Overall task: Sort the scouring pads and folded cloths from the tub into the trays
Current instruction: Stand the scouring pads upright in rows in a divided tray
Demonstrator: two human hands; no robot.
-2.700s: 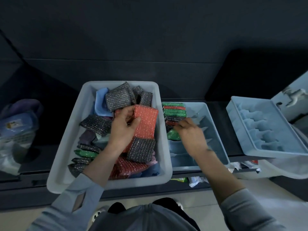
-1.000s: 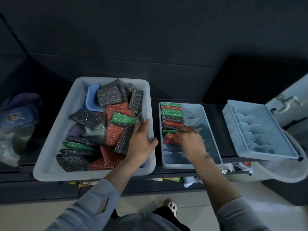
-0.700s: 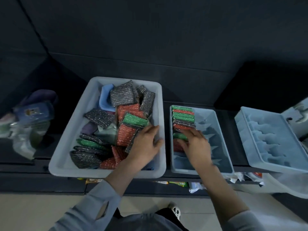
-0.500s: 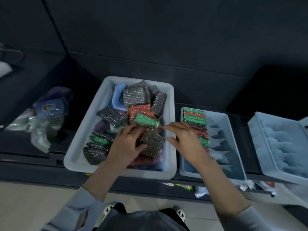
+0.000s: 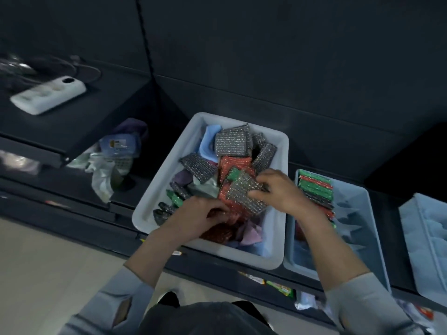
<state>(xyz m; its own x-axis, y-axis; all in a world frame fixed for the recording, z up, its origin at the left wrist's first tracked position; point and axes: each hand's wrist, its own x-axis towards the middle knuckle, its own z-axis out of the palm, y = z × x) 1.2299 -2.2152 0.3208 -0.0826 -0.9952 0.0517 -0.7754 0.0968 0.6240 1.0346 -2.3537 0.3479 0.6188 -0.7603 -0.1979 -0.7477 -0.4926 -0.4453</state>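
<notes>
We see two hands over one pale grey rectangular plastic tub (image 5: 278,151). Left hand (image 5: 196,218) and right hand (image 5: 278,192) pinch one grey glittery woven scouring pad (image 5: 244,197) between their fingers, above the pile. Two pale blue ridged plastic trays flank right: near tray (image 5: 358,213) holds upright green, red and grey pads; far tray (image 5: 425,228).

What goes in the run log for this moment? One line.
stage: picking | left hand: in tub | right hand: gripping grey pad | tray: part-filled

Tub (image 5: 154,209) of scouring pads left, divided tray (image 5: 367,213) right beside it, power strip (image 5: 48,94) far left.
</notes>
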